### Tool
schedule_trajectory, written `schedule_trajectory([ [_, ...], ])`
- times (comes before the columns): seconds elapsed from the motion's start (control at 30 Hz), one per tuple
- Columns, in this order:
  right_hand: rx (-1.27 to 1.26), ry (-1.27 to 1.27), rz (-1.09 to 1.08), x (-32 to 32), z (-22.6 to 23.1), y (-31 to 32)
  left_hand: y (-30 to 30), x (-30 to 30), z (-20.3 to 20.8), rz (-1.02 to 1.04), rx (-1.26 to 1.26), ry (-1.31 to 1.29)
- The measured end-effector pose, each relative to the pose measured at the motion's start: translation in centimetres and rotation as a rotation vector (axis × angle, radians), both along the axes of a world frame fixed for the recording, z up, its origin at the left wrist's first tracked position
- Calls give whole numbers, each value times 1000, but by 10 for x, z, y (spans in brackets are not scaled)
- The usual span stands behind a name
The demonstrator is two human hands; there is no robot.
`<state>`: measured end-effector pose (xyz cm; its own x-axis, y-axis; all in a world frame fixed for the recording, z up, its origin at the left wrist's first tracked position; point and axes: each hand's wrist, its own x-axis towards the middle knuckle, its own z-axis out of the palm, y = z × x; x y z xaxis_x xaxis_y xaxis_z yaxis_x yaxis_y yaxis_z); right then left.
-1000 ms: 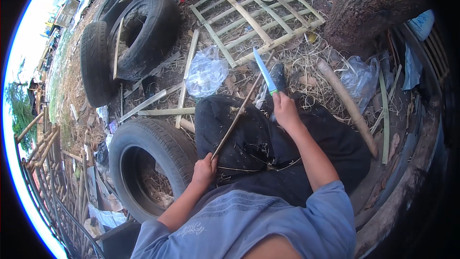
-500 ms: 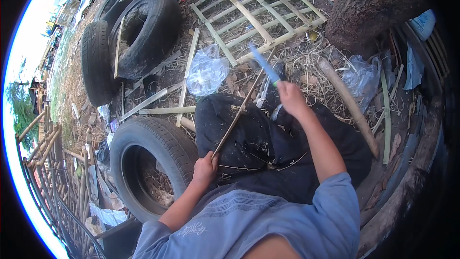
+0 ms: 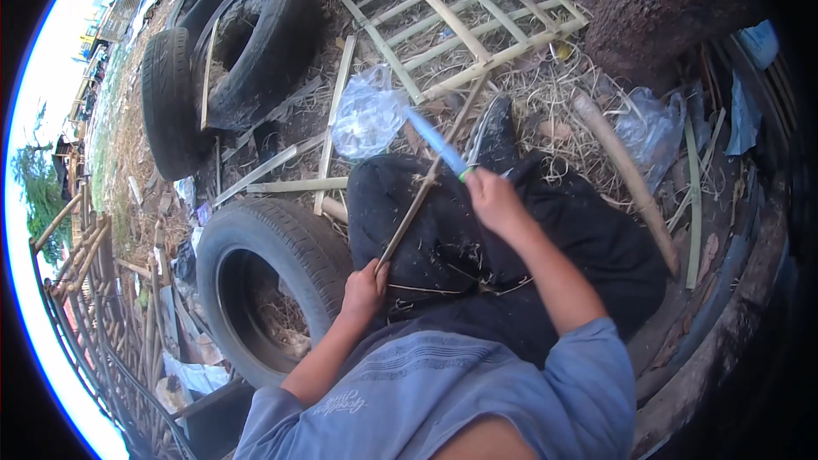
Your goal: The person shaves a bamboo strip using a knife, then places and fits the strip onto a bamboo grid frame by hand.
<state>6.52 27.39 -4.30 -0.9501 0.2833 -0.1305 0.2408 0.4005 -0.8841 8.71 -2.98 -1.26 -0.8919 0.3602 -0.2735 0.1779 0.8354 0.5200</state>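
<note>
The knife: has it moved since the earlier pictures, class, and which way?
Yes: the knife has moved left; its tip now appears at the right edge of the left clear plastic bag.

Daylit, straw-strewn ground [image 3: 126, 162] lies beside a pole fence [image 3: 83, 257].

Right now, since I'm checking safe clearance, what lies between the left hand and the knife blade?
In the head view, a stretch of the thin stick lies there, over a dark trouser leg; whether the knife blade touches it isn't clear.
</note>
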Motion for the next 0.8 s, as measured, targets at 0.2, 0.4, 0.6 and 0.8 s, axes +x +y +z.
schedule_trajectory([
  [0.2, 112, -51, -91, -39, 5, 52, 0, 3, -6, -10, -52, 35],
  [0.4, -31, 22, -34, 4, -3, -18, -3, 3, -6, 14, 2, 19],
  [0.6, -51, -59, -38, 14, 11, -17, -6, 2, -6, -3, -34, 34],
  [0.8, -88, -33, -36, 20, 18, -25, -6, 6, -10, -1, -44, 49],
])
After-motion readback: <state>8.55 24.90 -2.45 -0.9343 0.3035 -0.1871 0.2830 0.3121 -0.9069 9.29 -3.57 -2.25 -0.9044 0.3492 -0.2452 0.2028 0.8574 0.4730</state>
